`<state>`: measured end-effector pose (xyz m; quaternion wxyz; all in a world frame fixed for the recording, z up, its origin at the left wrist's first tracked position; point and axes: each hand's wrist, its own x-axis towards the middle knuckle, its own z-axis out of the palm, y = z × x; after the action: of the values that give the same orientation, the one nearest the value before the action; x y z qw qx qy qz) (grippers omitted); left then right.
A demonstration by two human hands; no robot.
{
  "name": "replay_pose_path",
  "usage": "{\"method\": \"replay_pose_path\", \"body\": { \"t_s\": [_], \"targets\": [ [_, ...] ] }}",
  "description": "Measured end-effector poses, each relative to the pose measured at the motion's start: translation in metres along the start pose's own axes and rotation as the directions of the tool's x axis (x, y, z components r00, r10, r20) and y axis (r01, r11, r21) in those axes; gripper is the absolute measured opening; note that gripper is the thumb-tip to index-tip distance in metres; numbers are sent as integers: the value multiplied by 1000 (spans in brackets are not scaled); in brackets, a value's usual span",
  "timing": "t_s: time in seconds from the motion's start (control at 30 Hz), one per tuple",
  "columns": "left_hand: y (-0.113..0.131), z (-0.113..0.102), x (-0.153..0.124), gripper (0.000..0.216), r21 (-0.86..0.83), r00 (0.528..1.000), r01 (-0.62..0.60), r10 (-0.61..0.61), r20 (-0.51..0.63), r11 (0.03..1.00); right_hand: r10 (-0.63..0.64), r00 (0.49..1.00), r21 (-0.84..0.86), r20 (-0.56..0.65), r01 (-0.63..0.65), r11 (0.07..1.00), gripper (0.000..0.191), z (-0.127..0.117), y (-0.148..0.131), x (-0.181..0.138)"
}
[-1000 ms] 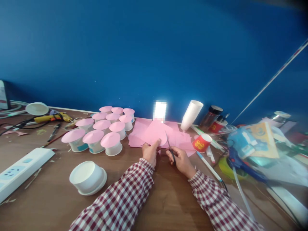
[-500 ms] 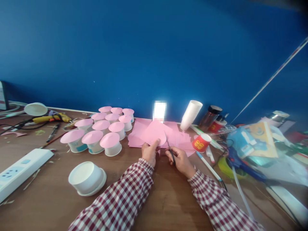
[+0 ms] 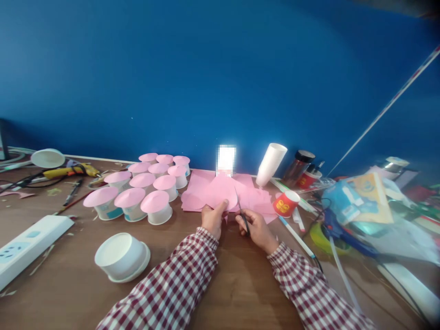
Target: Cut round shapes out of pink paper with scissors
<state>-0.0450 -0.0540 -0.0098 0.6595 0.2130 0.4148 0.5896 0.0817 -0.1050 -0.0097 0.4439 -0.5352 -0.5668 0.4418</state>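
Note:
My left hand (image 3: 213,219) pinches a piece of pink paper (image 3: 220,195) by its near edge, thumb on top. In my right hand (image 3: 256,227) is a pair of scissors (image 3: 239,207) with dark handles, its blades pointing away from me at the right edge of that piece. Beneath and behind lie more pink sheets (image 3: 195,183) in a loose stack against the wall. To the left stand several white paper cups (image 3: 157,216), each topped with a shallow pink paper cone (image 3: 154,201).
Front left are an upturned white cup (image 3: 120,256) and a power strip (image 3: 32,243); behind them is a yellow glue gun (image 3: 70,171). Rightward stand a cup stack (image 3: 271,164), a red cup (image 3: 286,204), a dark-lidded jar (image 3: 298,167), a marker (image 3: 297,238) and a blue glue gun (image 3: 347,233).
The view has shifted slightly, so most things sit a little further left. Both hands keep nearly the same pose on the paper and scissors.

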Motion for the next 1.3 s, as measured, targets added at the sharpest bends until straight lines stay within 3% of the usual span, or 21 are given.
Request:
{"method": "replay_pose_path", "body": {
  "t_s": [0.47, 1.3],
  "targets": [
    [0, -1, -1, 38, -1, 998, -31, 31, 58, 1000, -19, 1000, -14, -19, 19, 1000, 32, 0, -4, -1],
    [4, 2, -2, 37, -37, 999, -28, 29, 23, 999, -20, 1000, -28, -22, 20, 999, 33, 0, -3, -1]
  ]
}}
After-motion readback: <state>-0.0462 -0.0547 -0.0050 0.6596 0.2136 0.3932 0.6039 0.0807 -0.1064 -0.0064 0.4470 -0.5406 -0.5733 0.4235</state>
